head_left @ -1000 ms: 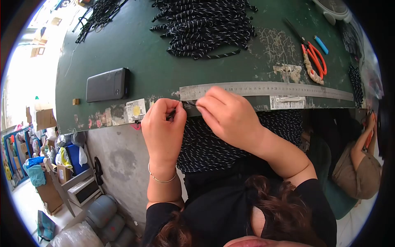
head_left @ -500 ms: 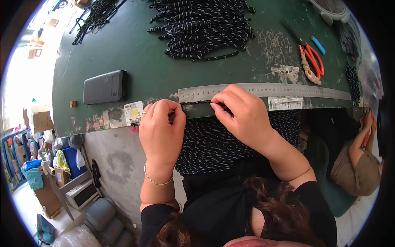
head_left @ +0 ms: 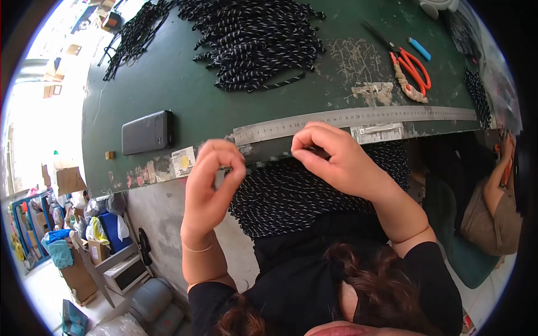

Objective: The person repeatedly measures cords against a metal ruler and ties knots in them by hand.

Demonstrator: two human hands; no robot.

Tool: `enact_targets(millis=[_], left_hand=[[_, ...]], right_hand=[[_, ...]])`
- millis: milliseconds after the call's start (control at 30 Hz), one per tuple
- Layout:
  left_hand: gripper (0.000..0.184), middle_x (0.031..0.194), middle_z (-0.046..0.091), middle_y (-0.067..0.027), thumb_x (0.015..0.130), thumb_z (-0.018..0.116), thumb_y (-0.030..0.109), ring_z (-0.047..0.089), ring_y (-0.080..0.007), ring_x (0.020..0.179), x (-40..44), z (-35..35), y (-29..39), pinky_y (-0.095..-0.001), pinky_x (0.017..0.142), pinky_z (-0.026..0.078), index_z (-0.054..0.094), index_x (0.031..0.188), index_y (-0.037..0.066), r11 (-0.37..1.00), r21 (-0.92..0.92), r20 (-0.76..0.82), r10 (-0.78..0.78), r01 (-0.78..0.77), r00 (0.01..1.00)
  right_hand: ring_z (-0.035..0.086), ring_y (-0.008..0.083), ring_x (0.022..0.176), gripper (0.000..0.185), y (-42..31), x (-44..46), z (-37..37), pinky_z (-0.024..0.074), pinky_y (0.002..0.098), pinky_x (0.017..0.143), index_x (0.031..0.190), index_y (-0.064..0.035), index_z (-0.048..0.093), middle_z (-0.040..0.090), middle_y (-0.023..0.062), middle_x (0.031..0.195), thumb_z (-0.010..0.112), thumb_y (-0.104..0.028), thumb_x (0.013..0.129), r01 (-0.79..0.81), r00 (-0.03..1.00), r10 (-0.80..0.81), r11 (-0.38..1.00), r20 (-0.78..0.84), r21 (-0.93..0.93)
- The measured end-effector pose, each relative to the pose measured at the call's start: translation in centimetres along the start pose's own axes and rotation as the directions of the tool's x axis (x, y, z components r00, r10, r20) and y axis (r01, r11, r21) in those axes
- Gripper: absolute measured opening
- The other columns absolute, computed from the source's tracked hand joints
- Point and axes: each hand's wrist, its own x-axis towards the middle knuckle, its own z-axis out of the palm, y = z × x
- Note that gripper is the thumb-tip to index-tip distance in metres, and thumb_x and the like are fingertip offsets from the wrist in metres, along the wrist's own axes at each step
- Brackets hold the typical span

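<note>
My left hand (head_left: 212, 187) is just off the table's front edge, thumb and forefinger brought together and slightly smeared by motion. Thumb and fingers of my right hand (head_left: 330, 159) pinch in front of the steel ruler (head_left: 330, 119). Between the two hands runs a thin black cord with white flecks (head_left: 274, 159), blurred along the table edge; its ends are hidden in my fingers. A mass of similar black flecked cord (head_left: 291, 196) lies over my lap, below both hands. Another pile of short flecked cords (head_left: 252, 50) sits farther back on the table.
On the green table (head_left: 202, 106) lie a black power bank (head_left: 147, 133), orange-handled scissors (head_left: 412, 73), a blue lighter (head_left: 419, 49) and a small brown block (head_left: 110, 155). Thin black cords (head_left: 137, 31) are bunched at the back left. Another person (head_left: 493, 218) sits at the right.
Both hands have drawn back from the ruler toward me, with the cord between them. My left hand has lowered and turned. The whole view has shifted slightly.
</note>
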Motion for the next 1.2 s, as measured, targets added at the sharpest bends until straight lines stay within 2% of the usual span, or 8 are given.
enact_targets(millis=[200,467,567,700,967,1067,1100,1200], left_hand=[[0.004,0.107,0.062,-0.0131,0.096,0.058,0.008,0.054,-0.0247,0.108,0.3,6.4,2.2,-0.0423,0.105,0.036,0.057,0.095,0.005,0.802,-0.535,-0.137,0.228,-0.266,0.964],[0.008,0.101,0.063,-0.0094,0.101,0.052,0.009,0.052,-0.0241,0.111,0.8,9.5,1.5,-0.0387,0.102,0.038,0.053,0.108,0.006,0.471,-0.869,-0.192,-0.043,-0.15,0.98],[0.009,0.099,0.063,-0.0067,0.101,0.051,0.007,0.053,-0.0225,0.111,0.7,10.3,1.1,-0.0347,0.099,0.04,0.053,0.11,0.007,0.268,-0.962,-0.117,-0.211,-0.058,0.97],[0.018,0.103,0.059,-0.0015,0.101,0.052,0.006,0.053,-0.0198,0.108,0.3,10.8,0.4,-0.0339,0.096,0.044,0.052,0.118,0.008,0.26,-0.966,-0.094,-0.273,-0.021,0.957],[0.017,0.105,0.06,-0.0035,0.101,0.052,0.003,0.052,-0.0106,0.08,0.5,10.5,1.2,-0.025,0.075,0.045,0.051,0.115,0.013,-0.135,-0.99,0.053,-0.193,0.027,0.98],[0.022,0.106,0.06,-0.0055,0.1,0.051,0.0,0.051,-0.012,0.073,1.1,9.7,2.0,-0.0238,0.072,0.045,0.05,0.118,0.012,-0.358,-0.913,-0.111,-0.241,-0.194,0.964],[0.022,0.106,0.06,-0.0055,0.1,0.051,0.0,0.051,-0.012,0.073,1.0,9.5,2.0,-0.0238,0.072,0.045,0.05,0.118,0.012,-0.359,-0.912,-0.113,-0.243,-0.197,0.964],[0.021,0.104,0.061,-0.0069,0.097,0.055,-0.001,0.053,-0.0114,0.072,0.1,9.0,1.9,-0.022,0.068,0.045,0.054,0.117,0.007,0.546,-0.784,-0.439,-0.149,-0.296,0.886]], right_hand=[[0.058,0.0106,0.083,0.008,-0.2,-1.6,1.5,0.048,0.0266,0.081,0.101,-0.0042,0.059,0.059,0.0002,0.091,0.06,-0.011,0.098,-0.159,0.987,0.086,0.621,0.135,0.768],[0.055,0.0038,0.078,0.008,-0.4,-4.1,0.3,0.0458,0.0173,0.073,0.104,-0.004,0.058,0.063,0.0002,0.092,0.059,-0.01,0.099,-0.513,0.839,0.26,0.089,0.478,0.854],[0.056,0.0019,0.074,0.006,-0.4,-5.1,0.5,0.046,0.0166,0.066,0.101,-0.0047,0.06,0.064,-0.0008,0.088,0.063,-0.007,0.096,-0.302,0.936,0.335,0.614,0.105,0.73],[0.056,0.0033,0.071,0.007,-1.1,-5.9,0.1,0.0459,0.0183,0.061,0.098,-0.0035,0.063,0.062,-0.0008,0.084,0.066,-0.004,0.092,-0.243,0.94,0.324,0.853,-0.105,0.462],[0.058,0.0063,0.072,0.009,-0.6,-6.0,0.2,0.0469,0.0204,0.06,0.096,0.0002,0.064,0.064,0.0019,0.085,0.069,-0.004,0.089,-0.055,0.978,0.071,0.995,-0.198,0.085],[0.057,0.0051,0.074,0.008,-0.4,-6.4,0.5,0.0471,0.0204,0.061,0.097,-0.0002,0.064,0.064,0.0014,0.086,0.068,-0.003,0.09,-0.183,0.974,0.21,0.952,-0.089,0.246],[0.057,0.0046,0.074,0.008,-0.3,-6.4,0.5,0.0471,0.0205,0.061,0.097,-0.0004,0.064,0.064,0.0011,0.086,0.067,-0.003,0.091,-0.25,0.962,0.272,0.915,-0.027,0.317],[0.057,0.0037,0.076,0.007,-1.0,-6.2,-0.7,0.0474,0.0203,0.064,0.098,-0.0005,0.063,0.063,0.0002,0.087,0.066,-0.004,0.092,-0.299,0.944,0.33,0.851,0.004,0.431]])
